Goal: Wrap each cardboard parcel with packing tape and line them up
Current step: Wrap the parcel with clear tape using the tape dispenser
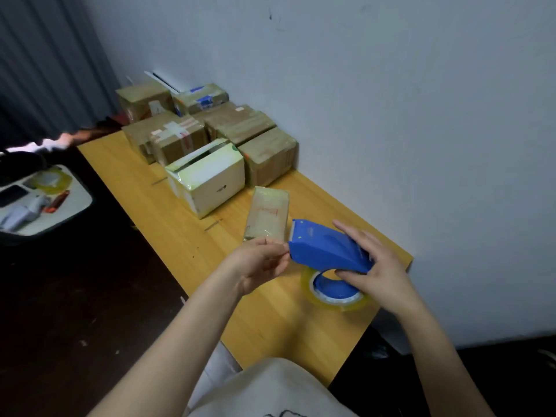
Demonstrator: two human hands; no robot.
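Cardboard parcel (266, 216), small and tape-wrapped, lies flat on the wooden table (156, 212), at 11 o'clock from the blue tape dispenser (325, 248). The right hand (376, 263) grips the dispenser, with its clear tape roll (340, 302) below. The left hand (260, 263) curls at the cutter end, at the dispenser's 9 o'clock; whether it pinches tape, I cannot tell. More wrapped parcels (210, 133) cluster further off at 11 o'clock.

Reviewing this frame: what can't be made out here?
Head view:
- Whether the left hand pinches a tape end at the mouth of the blue tape dispenser: clear tape is too faint to see.
- Near end of the flat parcel: hidden behind the left hand and the dispenser.
- Print on the white box: too small.
- The rear brown parcels: partly hidden by those in front.
- Items on the side table: blurred.
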